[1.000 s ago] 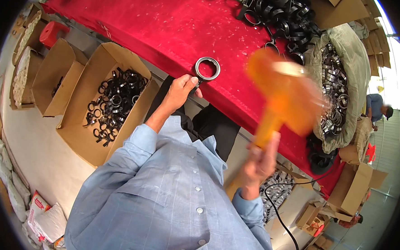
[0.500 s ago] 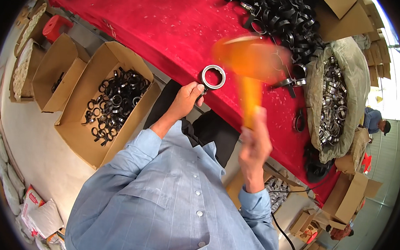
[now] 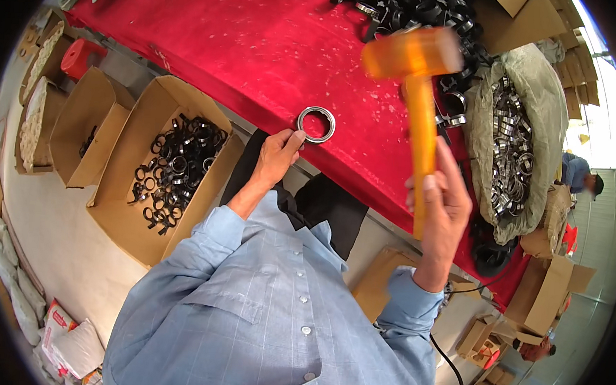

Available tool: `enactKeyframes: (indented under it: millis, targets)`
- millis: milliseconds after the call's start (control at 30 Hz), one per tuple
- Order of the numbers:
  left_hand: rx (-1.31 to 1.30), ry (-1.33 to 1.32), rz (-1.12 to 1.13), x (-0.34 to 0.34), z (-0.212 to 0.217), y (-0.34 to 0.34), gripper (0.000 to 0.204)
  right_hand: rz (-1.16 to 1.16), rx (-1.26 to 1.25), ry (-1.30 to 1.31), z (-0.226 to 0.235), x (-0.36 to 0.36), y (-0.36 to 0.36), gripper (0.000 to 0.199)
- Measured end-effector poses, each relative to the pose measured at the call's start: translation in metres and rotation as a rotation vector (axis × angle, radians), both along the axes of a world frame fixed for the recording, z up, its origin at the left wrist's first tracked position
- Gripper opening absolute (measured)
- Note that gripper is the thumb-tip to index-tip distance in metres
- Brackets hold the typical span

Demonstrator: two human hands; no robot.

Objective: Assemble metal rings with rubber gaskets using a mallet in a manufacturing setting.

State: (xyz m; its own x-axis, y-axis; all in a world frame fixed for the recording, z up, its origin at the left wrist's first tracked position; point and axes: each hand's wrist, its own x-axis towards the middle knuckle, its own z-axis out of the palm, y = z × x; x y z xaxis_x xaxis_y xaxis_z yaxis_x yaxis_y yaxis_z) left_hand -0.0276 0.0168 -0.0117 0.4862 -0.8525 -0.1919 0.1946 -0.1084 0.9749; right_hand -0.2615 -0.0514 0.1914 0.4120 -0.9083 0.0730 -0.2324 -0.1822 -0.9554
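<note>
Nearest is the person's light blue shirt (image 3: 260,308), its sleeves running out to two bare hands. The left hand (image 3: 276,154) has its thumb and fingers pinched together on the near-left edge of a metal ring (image 3: 332,126), which sits by the front edge of the table, red showing through its middle. The right hand (image 3: 444,217), farther along the same edge, has its fingers closed around the handle of an orange mallet (image 3: 420,108); the mallet's head, slightly blurred, is up and away from the ring. The table wears a red cloth (image 3: 246,43), flecked with pale specks and hanging over the front edge. Toward its right end lies a heap of black ring parts (image 3: 394,12) — tangled and partly behind the mallet — and beside that a pale sack (image 3: 547,86) gapes open, full of shiny metal rings (image 3: 512,147). On the pale floor (image 3: 55,235) to the left stands a cardboard box (image 3: 119,203) holding black rings (image 3: 177,165), with a narrower carton (image 3: 81,125) next to it and a red plastic thing (image 3: 83,56) beyond. Off to the right are an open carton (image 3: 553,296) and, farther back, a person in a dark cap (image 3: 577,172) near a pale ribbed wall (image 3: 605,243).
</note>
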Motion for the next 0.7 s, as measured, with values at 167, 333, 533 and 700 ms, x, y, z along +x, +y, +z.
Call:
enactKeyframes:
  millis: [167, 333, 533, 700]
  targets:
    - [0.042, -0.077, -0.015, 0.0, -0.004, 0.0, 0.044, -0.078, -0.24, -0.124, -0.039, 0.009, -0.005, 0.052]
    - [-0.003, -0.117, 0.013, -0.001, -0.006, 0.0, 0.045, -0.035, 0.115, 0.223, -0.063, -0.013, -0.02, 0.051]
    - [-0.02, -0.095, 0.014, -0.001, -0.009, 0.006, 0.047, -0.116, -0.056, -0.146, -0.029, -0.008, -0.001, 0.055]
    - [0.004, -0.136, -0.005, -0.006, -0.006, 0.003, 0.049, 0.01, 0.26, -0.007, -0.102, -0.014, 0.034, 0.054]
